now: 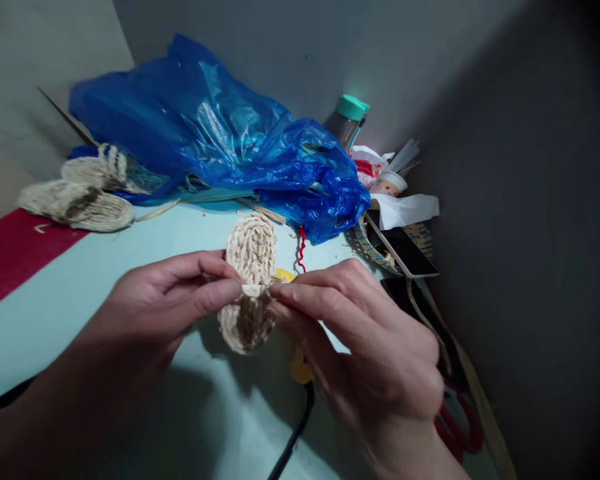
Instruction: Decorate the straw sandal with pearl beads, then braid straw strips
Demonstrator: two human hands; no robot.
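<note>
A small woven straw slipper (251,250) is held up in front of me, its coiled sole facing me and its rounded toe part pointing down. My left hand (180,303) pinches its left edge at the middle, with thumb and forefinger. From the right, my right hand (360,340) closes thumb and fingers at the opposite edge, where the toe part's rim begins. Fine straw strands show at those fingertips; how they are gripped is partly hidden. Behind the right fingers lies a yellow object (300,368) with a black cord (295,433).
A crumpled blue plastic bag (220,127) spreads along the wall. Two woven slippers (80,203) lie at left, by a red cloth (25,250). To the right are a teal-lidded bottle (349,120), a paper cup (391,182), a phone (407,252) on a woven basket and red-handled scissors (463,420).
</note>
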